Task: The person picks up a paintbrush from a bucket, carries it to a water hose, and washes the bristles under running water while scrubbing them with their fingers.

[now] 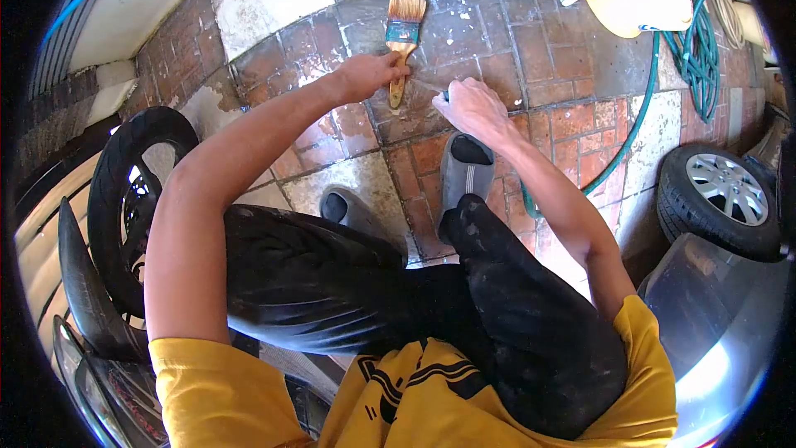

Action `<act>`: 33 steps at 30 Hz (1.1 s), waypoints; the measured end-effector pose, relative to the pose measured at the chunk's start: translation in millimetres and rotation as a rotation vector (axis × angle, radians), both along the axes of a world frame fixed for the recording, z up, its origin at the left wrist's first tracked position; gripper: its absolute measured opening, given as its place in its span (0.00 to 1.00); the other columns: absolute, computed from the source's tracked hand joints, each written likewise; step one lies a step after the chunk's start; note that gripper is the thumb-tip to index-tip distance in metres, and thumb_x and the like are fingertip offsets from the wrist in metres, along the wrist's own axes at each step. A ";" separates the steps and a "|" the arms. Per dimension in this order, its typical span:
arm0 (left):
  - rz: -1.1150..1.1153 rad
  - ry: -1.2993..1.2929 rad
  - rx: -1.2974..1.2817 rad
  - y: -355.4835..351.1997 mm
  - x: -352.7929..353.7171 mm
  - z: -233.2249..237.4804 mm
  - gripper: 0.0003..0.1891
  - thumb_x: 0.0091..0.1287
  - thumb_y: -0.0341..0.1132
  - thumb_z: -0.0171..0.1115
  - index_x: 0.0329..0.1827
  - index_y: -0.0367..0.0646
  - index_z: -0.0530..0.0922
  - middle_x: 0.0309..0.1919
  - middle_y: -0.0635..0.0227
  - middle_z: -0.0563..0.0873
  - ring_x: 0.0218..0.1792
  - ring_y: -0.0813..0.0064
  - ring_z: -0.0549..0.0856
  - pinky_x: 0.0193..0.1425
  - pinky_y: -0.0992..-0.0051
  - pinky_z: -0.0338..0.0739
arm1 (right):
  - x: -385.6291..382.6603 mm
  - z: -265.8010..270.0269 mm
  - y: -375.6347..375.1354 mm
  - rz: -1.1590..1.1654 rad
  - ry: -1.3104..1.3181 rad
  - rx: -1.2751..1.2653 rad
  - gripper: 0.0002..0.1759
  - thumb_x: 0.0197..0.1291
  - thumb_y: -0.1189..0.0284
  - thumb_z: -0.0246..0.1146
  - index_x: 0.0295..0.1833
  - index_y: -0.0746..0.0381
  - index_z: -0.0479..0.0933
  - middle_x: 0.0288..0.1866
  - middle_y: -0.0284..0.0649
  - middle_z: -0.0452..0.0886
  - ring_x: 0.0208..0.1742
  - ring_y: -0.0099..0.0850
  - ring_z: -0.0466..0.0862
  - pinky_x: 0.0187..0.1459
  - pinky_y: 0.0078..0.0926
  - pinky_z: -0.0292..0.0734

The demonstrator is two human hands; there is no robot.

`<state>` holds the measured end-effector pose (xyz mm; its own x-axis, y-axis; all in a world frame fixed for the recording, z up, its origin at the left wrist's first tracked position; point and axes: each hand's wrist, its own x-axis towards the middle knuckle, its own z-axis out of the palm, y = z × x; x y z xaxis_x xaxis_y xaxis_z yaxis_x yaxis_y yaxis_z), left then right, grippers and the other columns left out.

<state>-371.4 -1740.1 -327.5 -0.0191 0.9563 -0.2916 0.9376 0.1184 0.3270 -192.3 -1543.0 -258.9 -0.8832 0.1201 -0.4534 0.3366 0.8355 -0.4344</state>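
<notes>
My left hand (373, 76) is closed around the wooden handle of a wide paintbrush (402, 35). The brush points away from me, its brown-stained bristles up and a teal band around its ferrule. Close by on the right, my right hand (474, 108) grips a green hose (446, 96), whose tip shows between the fingers. A thin streak, looking like water, runs from that tip toward the brush handle. Most of the gripped length is hidden inside my fist.
Wet brick-patterned tiles (489, 58) cover the floor. A pale bucket (638, 0) stands at the upper right, near the coiled hose (701, 75). To the right is a car wheel (721, 187) beside a grey car (713, 307). A motorcycle wheel (104, 199) is on the left.
</notes>
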 end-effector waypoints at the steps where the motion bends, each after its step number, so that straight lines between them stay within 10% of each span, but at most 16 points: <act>1: 0.001 -0.001 -0.002 2.1 0.4 0.7 0.29 0.67 0.26 0.59 0.72 0.56 0.71 0.58 0.57 0.76 0.44 0.51 0.89 0.43 0.56 0.88 | -0.1 -1.1 0.1 0.001 -0.001 -0.002 0.26 0.68 0.55 0.61 0.40 0.71 0.86 0.39 0.63 0.87 0.42 0.57 0.89 0.49 0.52 0.83; 12: 0.121 0.052 -0.191 21.9 21.1 12.9 0.32 0.67 0.45 0.69 0.75 0.59 0.70 0.61 0.56 0.78 0.44 0.52 0.90 0.43 0.57 0.88 | -2.3 -11.2 -14.2 0.053 0.016 -0.093 0.24 0.66 0.59 0.59 0.37 0.73 0.86 0.36 0.63 0.86 0.41 0.58 0.89 0.48 0.53 0.83; 33: 0.139 -0.158 -0.076 15.5 6.5 2.1 0.23 0.70 0.28 0.59 0.69 0.51 0.75 0.63 0.53 0.78 0.54 0.45 0.86 0.55 0.54 0.84 | -11.1 -16.8 -16.3 0.110 -0.011 -0.089 0.25 0.69 0.58 0.59 0.37 0.73 0.86 0.37 0.62 0.86 0.42 0.54 0.90 0.48 0.50 0.84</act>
